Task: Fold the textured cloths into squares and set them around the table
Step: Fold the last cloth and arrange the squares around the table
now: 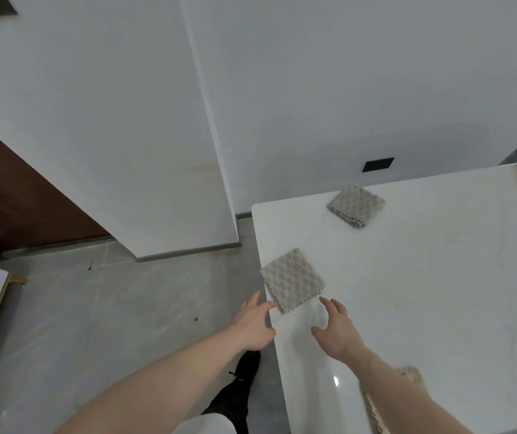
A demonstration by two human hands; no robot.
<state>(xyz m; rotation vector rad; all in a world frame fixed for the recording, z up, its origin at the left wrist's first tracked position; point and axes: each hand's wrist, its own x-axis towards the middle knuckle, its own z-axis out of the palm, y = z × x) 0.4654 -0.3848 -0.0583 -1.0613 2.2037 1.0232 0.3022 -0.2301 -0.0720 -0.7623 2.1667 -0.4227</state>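
Beige bumpy cloth (293,280), folded square, scalloped edge

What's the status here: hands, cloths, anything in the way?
Left hand and right hand open, beside near folded cloth. Second folded cloth placed farther along. Nothing in the way.

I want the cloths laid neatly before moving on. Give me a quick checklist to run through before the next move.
1. Near folded cloth square and flat: ok.
2. It lies fully on the table, by the left edge: ok.
3. Left hand holds nothing, fingertip by the cloth's corner: ok.
4. Right hand open, off the cloth: ok.
5. Far folded cloth placed: ok.
6. Cloth under the right forearm folded: cannot tell.
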